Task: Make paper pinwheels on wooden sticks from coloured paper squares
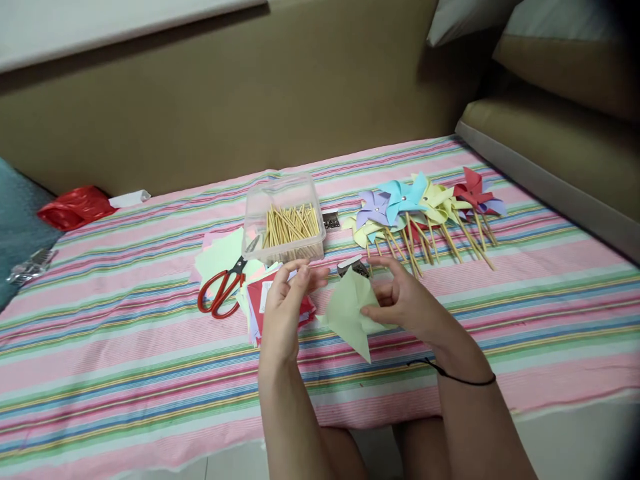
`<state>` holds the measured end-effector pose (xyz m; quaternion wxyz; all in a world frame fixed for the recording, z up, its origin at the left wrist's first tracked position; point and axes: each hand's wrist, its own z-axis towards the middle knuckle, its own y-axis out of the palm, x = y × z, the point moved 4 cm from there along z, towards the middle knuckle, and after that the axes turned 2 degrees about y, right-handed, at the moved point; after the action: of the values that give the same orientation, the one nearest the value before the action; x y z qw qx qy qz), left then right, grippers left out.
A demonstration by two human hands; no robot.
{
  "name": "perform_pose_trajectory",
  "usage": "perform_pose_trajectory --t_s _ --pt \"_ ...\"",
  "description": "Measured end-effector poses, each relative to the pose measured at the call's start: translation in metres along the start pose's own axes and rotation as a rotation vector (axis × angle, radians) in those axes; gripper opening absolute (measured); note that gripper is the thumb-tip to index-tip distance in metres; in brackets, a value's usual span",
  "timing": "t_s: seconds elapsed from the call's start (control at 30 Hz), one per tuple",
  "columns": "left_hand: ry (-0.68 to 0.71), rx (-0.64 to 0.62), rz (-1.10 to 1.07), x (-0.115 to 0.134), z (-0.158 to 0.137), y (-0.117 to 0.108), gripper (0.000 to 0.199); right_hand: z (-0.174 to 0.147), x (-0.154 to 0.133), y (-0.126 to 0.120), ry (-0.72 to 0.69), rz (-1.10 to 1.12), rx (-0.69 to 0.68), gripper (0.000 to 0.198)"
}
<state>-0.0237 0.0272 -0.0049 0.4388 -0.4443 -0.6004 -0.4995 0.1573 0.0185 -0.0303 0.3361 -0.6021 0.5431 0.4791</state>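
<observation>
A pale green paper pinwheel (350, 313), without a visible stick, is pinched at its right side by my right hand (400, 297). My left hand (290, 300) hangs just left of the paper, fingers apart and holding nothing that I can see. Beneath that hand lies a stack of coloured paper squares (256, 303) with a red sheet on top. Just beyond the green paper sits a small dark box of pins (353, 265), partly hidden. Scissors with red handles (223, 287) rest on the paper sheets to the left.
A clear plastic box (255, 250) holds wooden sticks (293, 227). Several finished pinwheels (405, 197) lie at the back right. A second small pin box (331, 220) is beside the plastic box. A red plastic bag (80, 207) lies far left on the striped cloth (150, 373).
</observation>
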Motion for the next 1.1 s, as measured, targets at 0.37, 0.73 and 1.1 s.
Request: perform_pose_trajectory --t_s 0.37,0.73,1.1 --pt "-0.12 -0.252 0.064 0.0 -0.006 0.016 0.036 0.001 0.003 0.002 0.045 -0.027 -0.025 0.068" --pt "-0.128 -0.285 0.037 -0.008 -0.004 0.022 0.046 0.001 0.002 -0.002 -0.001 0.086 0.006 0.068" --pt "-0.093 -0.328 0.14 0.001 -0.008 0.018 0.016 0.0 0.001 -0.007 0.035 0.149 0.011 0.074"
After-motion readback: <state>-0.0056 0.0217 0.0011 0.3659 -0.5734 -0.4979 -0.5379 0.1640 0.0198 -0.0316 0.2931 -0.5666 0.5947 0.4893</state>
